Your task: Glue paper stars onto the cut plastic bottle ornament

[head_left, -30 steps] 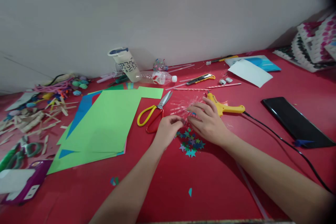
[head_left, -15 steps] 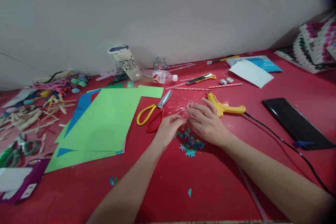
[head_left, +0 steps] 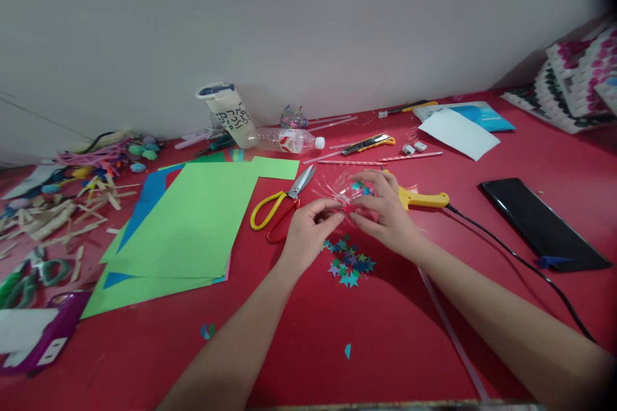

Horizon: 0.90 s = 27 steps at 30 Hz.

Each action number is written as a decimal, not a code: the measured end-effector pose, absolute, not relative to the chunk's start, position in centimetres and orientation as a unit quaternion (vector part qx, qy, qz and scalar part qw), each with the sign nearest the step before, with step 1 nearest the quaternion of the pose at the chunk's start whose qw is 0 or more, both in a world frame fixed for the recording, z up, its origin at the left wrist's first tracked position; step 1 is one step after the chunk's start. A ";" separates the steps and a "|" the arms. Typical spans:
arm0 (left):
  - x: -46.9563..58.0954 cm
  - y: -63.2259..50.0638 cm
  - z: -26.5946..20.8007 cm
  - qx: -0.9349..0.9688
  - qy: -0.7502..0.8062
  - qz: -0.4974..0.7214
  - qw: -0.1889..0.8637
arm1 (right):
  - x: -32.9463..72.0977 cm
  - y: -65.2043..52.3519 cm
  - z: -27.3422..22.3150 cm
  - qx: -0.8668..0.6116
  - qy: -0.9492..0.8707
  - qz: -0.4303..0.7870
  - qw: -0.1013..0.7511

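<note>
Between my hands is a clear plastic piece [head_left: 343,192] with fringe-like strips fanning outward, and blue-green bits show through it. My left hand [head_left: 308,231] is closed, thumb and fingers pinching its near edge. Curled around the right side, my right hand [head_left: 388,215] holds the same piece with bent fingers. A pile of small paper stars [head_left: 351,263] in blue, green and purple lies just below my fingers. Scissors [head_left: 284,202] with yellow and red handles rest to the left. A yellow glue gun [head_left: 427,199] lies behind my right hand, partly hidden by it.
Green paper sheets [head_left: 193,218] lie left, with craft sticks [head_left: 58,215] and pliers [head_left: 41,270] beyond. At the back are a white cup [head_left: 229,115], a plastic bottle [head_left: 294,140] and a cutter [head_left: 369,144]. A black phone [head_left: 540,225] and the glue gun's cord [head_left: 511,253] occupy the right.
The clear plastic piece has tilted up, and the blue-green bits in it show more. My right hand has turned and lowered its fingers around it; my left hand has shifted slightly up.
</note>
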State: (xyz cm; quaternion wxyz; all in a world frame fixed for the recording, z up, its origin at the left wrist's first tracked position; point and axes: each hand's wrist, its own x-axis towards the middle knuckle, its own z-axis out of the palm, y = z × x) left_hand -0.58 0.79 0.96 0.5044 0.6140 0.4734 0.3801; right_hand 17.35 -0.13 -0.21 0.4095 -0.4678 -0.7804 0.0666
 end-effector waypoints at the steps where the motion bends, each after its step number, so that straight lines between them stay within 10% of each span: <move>1: -0.5 0.9 1.0 0.615 0.481 0.384 0.493 | 17.3 0.0 -0.3 -0.468 -0.779 0.074 0.410; 9: 0.0 2.1 1.1 0.630 0.528 0.384 0.420 | 17.5 0.8 -0.8 -0.480 -0.749 0.102 0.445; 18: 0.7 4.0 2.7 0.803 0.487 0.332 0.085 | 17.9 1.9 -1.0 -0.498 -0.723 0.105 0.467; 27: 1.3 4.9 2.0 0.802 0.455 0.334 0.197 | 18.5 2.0 -1.6 -0.492 -0.723 0.094 0.475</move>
